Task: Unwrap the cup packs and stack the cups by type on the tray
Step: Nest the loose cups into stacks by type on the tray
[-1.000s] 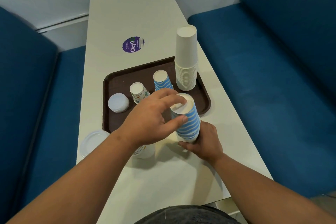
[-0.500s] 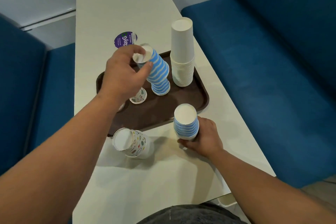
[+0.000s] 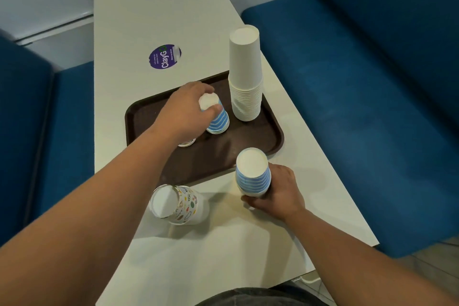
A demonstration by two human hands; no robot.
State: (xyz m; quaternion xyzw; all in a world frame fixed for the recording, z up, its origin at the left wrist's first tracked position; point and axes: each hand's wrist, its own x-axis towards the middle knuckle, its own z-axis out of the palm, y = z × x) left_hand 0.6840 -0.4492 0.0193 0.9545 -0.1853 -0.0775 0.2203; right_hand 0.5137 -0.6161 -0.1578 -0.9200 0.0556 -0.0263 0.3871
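While my left hand [image 3: 185,113] curls over the flat white base of an inverted blue-striped cup stack [image 3: 216,118], thumb and fingers pinching its top, that short stack stands on the brown tray [image 3: 260,136]. This tray is a rounded rectangle with a raised rim and a finely textured surface. Just beyond my left hand, at the tray's far right corner, rises the tall stack of plain white cups [image 3: 246,74], inverted, its nested rolled rims forming ridged rings at the base. Under my left wrist a small printed cup [image 3: 186,142] is mostly hidden; only its rim shows on the tray.

My right hand [image 3: 279,191] grips the lower part of a second blue-striped stack [image 3: 253,174], fingers wrapped round its side. It stands base up on the smooth pale bench [image 3: 223,256], just off the tray's near edge. Between my two forearms lies a paper cup stack printed with small coloured motifs [image 3: 181,204], tipped on its side on the bench with its round white base facing my left arm.

Beyond both hands a round purple sticker [image 3: 165,56] sits flat on the bench. Blue upholstered seats [image 3: 360,107] flank the bench.
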